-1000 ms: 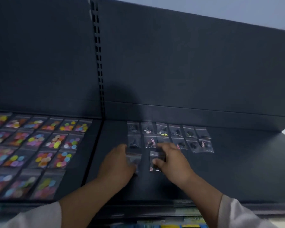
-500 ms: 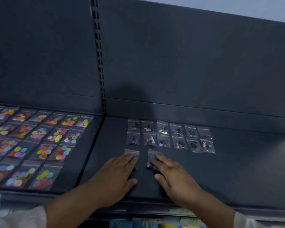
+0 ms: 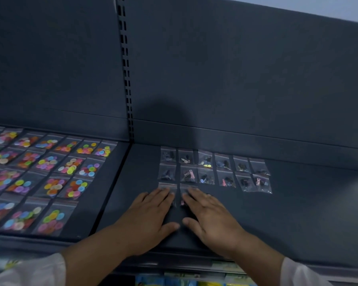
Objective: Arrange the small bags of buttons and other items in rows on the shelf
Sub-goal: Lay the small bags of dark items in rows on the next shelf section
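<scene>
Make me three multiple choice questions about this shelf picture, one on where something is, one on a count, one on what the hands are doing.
1. Where do the bags of colourful buttons lie?
A. left shelf section
B. right shelf section
C. on the floor

2. How many small dark bags form the back row on the right section?
A. three
B. six
C. ten

3. What are the hands doing?
A. lifting a bag high
B. pressing flat on bags
C. hanging at the sides

Answers: 1 A, they fill the section left of the slotted upright. 2 B, six sit side by side. 3 B, left hand and right hand lie palm-down, fingers spread.
</scene>
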`<control>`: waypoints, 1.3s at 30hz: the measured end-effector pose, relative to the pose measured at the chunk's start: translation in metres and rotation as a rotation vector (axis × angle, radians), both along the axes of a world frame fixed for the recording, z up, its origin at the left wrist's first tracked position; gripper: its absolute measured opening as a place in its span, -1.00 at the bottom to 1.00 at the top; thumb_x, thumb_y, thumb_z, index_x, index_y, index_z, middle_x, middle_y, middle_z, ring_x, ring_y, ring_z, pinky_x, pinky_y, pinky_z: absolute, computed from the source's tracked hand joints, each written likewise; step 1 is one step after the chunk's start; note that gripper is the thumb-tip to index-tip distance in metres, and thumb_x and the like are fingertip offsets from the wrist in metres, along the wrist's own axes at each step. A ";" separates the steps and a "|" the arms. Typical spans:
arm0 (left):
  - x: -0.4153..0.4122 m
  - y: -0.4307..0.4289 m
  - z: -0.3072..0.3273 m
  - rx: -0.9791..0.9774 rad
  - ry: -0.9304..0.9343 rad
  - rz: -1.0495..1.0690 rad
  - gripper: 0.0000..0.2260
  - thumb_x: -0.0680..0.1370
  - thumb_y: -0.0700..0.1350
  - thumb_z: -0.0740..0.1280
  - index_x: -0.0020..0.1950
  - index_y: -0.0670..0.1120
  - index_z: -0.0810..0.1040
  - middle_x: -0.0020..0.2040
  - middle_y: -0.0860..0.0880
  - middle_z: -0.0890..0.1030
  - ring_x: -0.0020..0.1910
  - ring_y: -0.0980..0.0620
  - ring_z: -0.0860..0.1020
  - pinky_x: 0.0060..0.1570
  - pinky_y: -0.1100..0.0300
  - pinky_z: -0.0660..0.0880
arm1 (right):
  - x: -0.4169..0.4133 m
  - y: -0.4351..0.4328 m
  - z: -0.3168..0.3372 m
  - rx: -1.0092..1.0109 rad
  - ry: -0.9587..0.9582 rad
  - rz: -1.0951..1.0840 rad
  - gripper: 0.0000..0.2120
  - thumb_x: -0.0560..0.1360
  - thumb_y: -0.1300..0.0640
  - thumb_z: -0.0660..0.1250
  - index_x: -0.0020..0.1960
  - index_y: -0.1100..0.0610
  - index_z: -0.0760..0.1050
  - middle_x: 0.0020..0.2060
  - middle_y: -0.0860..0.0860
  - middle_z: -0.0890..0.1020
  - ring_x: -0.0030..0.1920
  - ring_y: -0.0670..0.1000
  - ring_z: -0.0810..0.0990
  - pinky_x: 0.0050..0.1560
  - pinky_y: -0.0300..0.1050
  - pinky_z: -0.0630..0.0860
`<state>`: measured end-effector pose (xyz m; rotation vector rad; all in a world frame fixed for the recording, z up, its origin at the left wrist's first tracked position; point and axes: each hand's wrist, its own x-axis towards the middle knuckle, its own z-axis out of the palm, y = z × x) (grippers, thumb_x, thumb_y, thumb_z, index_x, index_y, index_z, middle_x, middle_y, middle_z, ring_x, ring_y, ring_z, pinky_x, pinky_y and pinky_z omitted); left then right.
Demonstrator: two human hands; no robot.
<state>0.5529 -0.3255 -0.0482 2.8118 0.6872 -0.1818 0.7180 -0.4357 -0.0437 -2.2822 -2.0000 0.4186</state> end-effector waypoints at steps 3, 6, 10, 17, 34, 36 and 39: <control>0.001 0.001 -0.001 0.010 -0.012 0.004 -0.09 0.26 0.41 -0.37 0.55 0.00 -0.20 0.56 0.05 -0.20 0.50 0.14 -0.23 0.40 0.19 -0.28 | -0.002 0.004 -0.002 -0.005 -0.013 -0.017 -0.08 0.26 -0.41 -0.38 0.54 -0.03 -0.10 0.54 -0.08 -0.09 0.51 -0.12 -0.19 0.43 -0.22 -0.30; 0.002 0.004 -0.001 0.028 -0.013 0.006 -0.09 0.26 0.41 -0.38 0.55 0.00 -0.19 0.56 0.04 -0.19 0.51 0.14 -0.23 0.41 0.18 -0.28 | -0.002 0.007 -0.003 0.002 -0.039 -0.020 -0.09 0.28 -0.41 -0.38 0.54 -0.03 -0.10 0.54 -0.08 -0.09 0.51 -0.13 -0.20 0.44 -0.18 -0.33; 0.004 0.005 0.000 0.046 -0.008 0.007 -0.09 0.26 0.40 -0.38 0.55 -0.01 -0.19 0.56 0.03 -0.19 0.51 0.12 -0.23 0.38 0.20 -0.30 | -0.002 0.009 -0.002 -0.002 -0.053 -0.017 -0.09 0.27 -0.41 -0.39 0.54 -0.03 -0.12 0.54 -0.08 -0.11 0.51 -0.13 -0.22 0.47 -0.13 -0.33; 0.004 0.007 0.000 0.042 -0.012 0.008 -0.11 0.29 0.39 -0.35 0.55 -0.01 -0.20 0.56 0.02 -0.20 0.51 0.11 -0.23 0.36 0.21 -0.32 | 0.000 0.010 -0.006 -0.002 -0.060 -0.019 -0.11 0.30 -0.41 -0.38 0.54 -0.04 -0.12 0.54 -0.08 -0.11 0.51 -0.12 -0.22 0.48 -0.11 -0.30; -0.008 0.008 0.012 0.054 -0.041 0.055 -0.09 0.25 0.42 -0.36 0.54 0.01 -0.24 0.54 0.04 -0.26 0.43 0.19 -0.31 0.36 0.21 -0.31 | -0.003 0.012 0.009 0.072 -0.039 -0.036 -0.11 0.31 -0.45 -0.36 0.54 -0.04 -0.06 0.54 -0.08 -0.10 0.52 -0.07 -0.17 0.46 -0.13 -0.30; -0.014 0.010 0.014 0.079 -0.040 0.082 -0.07 0.28 0.50 -0.32 0.54 0.02 -0.22 0.54 0.04 -0.25 0.50 0.11 -0.26 0.37 0.20 -0.29 | -0.005 0.018 0.008 0.093 -0.079 -0.031 -0.13 0.34 -0.46 -0.34 0.53 -0.04 -0.04 0.54 -0.07 -0.07 0.52 -0.06 -0.14 0.46 -0.11 -0.28; -0.026 0.014 0.017 0.134 -0.020 0.148 -0.26 0.47 0.36 -0.17 0.54 0.02 -0.21 0.55 0.04 -0.24 0.51 0.07 -0.22 0.41 0.17 -0.25 | -0.013 0.028 0.009 0.133 -0.126 0.014 -0.29 0.46 -0.31 -0.25 0.53 -0.02 -0.02 0.54 -0.04 -0.04 0.53 -0.02 -0.09 0.47 -0.07 -0.23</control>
